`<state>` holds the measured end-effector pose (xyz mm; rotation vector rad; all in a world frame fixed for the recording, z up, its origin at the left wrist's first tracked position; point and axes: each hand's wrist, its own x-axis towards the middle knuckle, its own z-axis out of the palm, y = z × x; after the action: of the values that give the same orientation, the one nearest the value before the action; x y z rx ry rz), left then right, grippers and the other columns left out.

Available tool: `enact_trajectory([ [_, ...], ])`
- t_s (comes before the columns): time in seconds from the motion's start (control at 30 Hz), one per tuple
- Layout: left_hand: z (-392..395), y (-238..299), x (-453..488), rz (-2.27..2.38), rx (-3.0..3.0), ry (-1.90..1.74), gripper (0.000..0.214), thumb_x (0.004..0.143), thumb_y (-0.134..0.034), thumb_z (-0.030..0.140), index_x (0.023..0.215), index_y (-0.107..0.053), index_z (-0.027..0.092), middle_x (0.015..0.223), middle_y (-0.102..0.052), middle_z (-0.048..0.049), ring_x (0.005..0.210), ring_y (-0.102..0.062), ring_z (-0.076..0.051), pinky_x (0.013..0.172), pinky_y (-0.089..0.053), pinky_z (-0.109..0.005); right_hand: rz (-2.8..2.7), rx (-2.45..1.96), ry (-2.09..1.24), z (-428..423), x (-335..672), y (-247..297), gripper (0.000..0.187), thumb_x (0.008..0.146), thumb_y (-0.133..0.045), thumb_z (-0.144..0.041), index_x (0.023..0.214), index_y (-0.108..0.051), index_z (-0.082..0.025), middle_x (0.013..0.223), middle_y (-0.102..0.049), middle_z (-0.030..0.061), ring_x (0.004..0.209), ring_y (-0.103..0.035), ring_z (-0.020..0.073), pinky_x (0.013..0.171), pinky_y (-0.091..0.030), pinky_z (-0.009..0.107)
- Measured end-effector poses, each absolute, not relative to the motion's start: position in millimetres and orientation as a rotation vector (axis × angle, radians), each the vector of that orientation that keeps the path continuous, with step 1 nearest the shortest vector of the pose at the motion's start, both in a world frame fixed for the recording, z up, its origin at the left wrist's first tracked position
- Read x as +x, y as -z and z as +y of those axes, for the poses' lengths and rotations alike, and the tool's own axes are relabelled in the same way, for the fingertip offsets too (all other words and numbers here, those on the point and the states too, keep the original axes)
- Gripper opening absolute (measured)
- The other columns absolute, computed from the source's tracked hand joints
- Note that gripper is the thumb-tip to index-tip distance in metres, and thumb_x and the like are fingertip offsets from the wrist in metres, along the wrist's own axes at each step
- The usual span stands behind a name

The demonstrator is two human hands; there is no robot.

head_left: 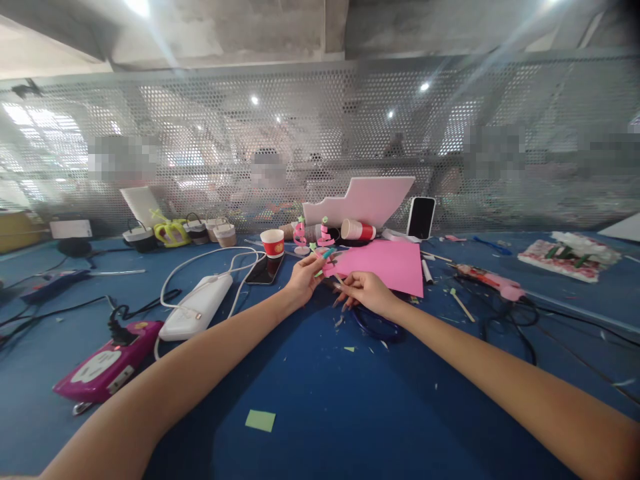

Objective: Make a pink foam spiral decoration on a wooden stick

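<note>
My left hand [305, 279] is raised a little over the blue table [320, 400], fingers pinched on a small pink and green paper piece [326, 261]. My right hand [364, 291] rests on the table just to its right, fingers curled near the lower left corner of a pink paper sheet [387, 265]; what it holds, if anything, is hidden. A dark scissor-like loop [376, 327] lies under my right wrist.
A red paper cup [273, 243], a phone [265, 269], a white power bank [197, 307] with cables and a magenta power strip [107, 363] lie left. Another cup [357, 230], foam board [365, 198], standing phone [421, 217] sit behind. Cables and sticks lie right. A green scrap [261, 420] lies near.
</note>
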<state>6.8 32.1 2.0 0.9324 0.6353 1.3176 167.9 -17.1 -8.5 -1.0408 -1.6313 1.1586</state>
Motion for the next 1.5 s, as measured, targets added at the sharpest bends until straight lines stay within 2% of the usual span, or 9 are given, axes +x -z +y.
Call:
enact_trajectory([
  [0.3, 30.0, -2.9, 8.9, 0.675, 0.953, -1.348, 0.021, 0.057, -0.080, 0.026, 0.067, -0.067, 0.013, 0.069, -0.066, -0.0024, 0.063, -0.059, -0.010, 0.066, -0.047, -0.023, -1.670, -1.021, -1.077, -19.7, 166.8, 9.4, 0.032, 0.073, -0.068, -0.046, 0.069, -0.050, -0.019, 0.061, -0.068, 0.0020, 0.046, -0.064, 0.0154, 0.049, -0.053, 0.027],
  [0.47, 25.4, -11.4, 12.3, 0.638, 1.056, -1.322, 0.029, 0.053, -0.082, 0.033, 0.069, -0.068, 0.013, 0.075, -0.068, -0.0042, 0.069, -0.061, -0.011, 0.069, -0.048, -0.024, -1.634, -1.061, -1.048, -16.7, 168.4, 10.8, 0.034, 0.068, -0.072, -0.045, 0.068, -0.050, -0.019, 0.064, -0.070, 0.0031, 0.047, -0.064, 0.0151, 0.046, -0.051, 0.025],
  [0.57, 25.3, -16.3, 14.6, 0.615, 1.137, -1.340, 0.032, 0.053, -0.082, 0.036, 0.069, -0.068, 0.012, 0.074, -0.068, -0.0045, 0.071, -0.061, -0.012, 0.072, -0.048, -0.025, -1.623, -1.058, -1.068, -16.8, 166.6, 9.7, 0.038, 0.064, -0.075, -0.046, 0.065, -0.048, -0.020, 0.063, -0.070, 0.0038, 0.046, -0.063, 0.0154, 0.044, -0.050, 0.025],
  [0.7, 26.4, -24.2, 14.2, 0.641, 1.243, -1.381, 0.025, 0.057, -0.080, 0.032, 0.066, -0.068, 0.012, 0.067, -0.066, -0.0021, 0.063, -0.058, -0.009, 0.067, -0.046, -0.023, -1.591, -1.034, -1.053, -24.0, 158.9, 5.4, 0.040, 0.060, -0.077, -0.047, 0.062, -0.047, -0.020, 0.062, -0.068, 0.0035, 0.047, -0.063, 0.0164, 0.045, -0.051, 0.028],
  [0.8, 23.8, -34.3, 9.9, 0.588, 1.299, -1.317, 0.021, 0.062, -0.077, 0.026, 0.077, -0.070, 0.013, 0.074, -0.069, -0.0038, 0.070, -0.062, -0.012, 0.070, -0.046, -0.024, -1.581, -0.982, -1.044, -30.9, 152.6, 3.5, 0.041, 0.058, -0.078, -0.047, 0.061, -0.047, -0.021, 0.063, -0.068, 0.0035, 0.053, -0.065, 0.0189, 0.046, -0.053, 0.030],
  [0.93, 21.7, -46.4, 0.4, 0.464, 1.370, -1.111, 0.031, 0.065, -0.074, 0.020, 0.095, -0.069, 0.015, 0.084, -0.071, -0.0081, 0.083, -0.065, -0.018, 0.076, -0.047, -0.028, -1.564, -0.916, -1.054, -34.2, 149.3, 5.1, 0.043, 0.057, -0.078, -0.050, 0.061, -0.046, -0.021, 0.065, -0.069, 0.0040, 0.056, -0.066, 0.0210, 0.046, -0.054, 0.032],
  [1.17, 33.2, -42.6, -5.8, 0.533, 1.393, -1.171, 0.020, 0.058, -0.077, 0.013, 0.077, -0.071, 0.013, 0.072, -0.070, -0.0025, 0.062, -0.061, -0.010, 0.064, -0.046, -0.022, -1.543, -0.886, -1.118, -31.9, 151.6, 8.3, 0.042, 0.051, -0.082, -0.045, 0.061, -0.050, -0.019, 0.060, -0.068, 0.0025, 0.052, -0.065, 0.0184, 0.048, -0.054, 0.030],
  [1.37, 31.6, -44.0, -5.8, 0.638, 1.367, -1.062, 0.008, 0.063, -0.074, 0.010, 0.067, -0.068, 0.010, 0.066, -0.068, -0.0036, 0.065, -0.062, -0.011, 0.071, -0.046, -0.025, -1.580, -0.876, -1.201, -31.7, 152.9, 7.9, 0.038, 0.055, -0.081, -0.042, 0.064, -0.054, -0.017, 0.059, -0.068, 0.0018, 0.048, -0.063, 0.0148, 0.049, -0.053, 0.028],
  [1.5, 33.4, -44.4, -8.2, 0.716, 1.361, -1.006, 0.009, 0.065, -0.074, 0.015, 0.069, -0.068, 0.010, 0.070, -0.070, -0.0078, 0.068, -0.063, -0.014, 0.069, -0.046, -0.027, -1.587, -0.873, -1.162, -31.0, 153.3, 9.8, 0.040, 0.055, -0.080, -0.045, 0.065, -0.053, -0.018, 0.060, -0.068, 0.0028, 0.052, -0.065, 0.0178, 0.050, -0.054, 0.029],
])
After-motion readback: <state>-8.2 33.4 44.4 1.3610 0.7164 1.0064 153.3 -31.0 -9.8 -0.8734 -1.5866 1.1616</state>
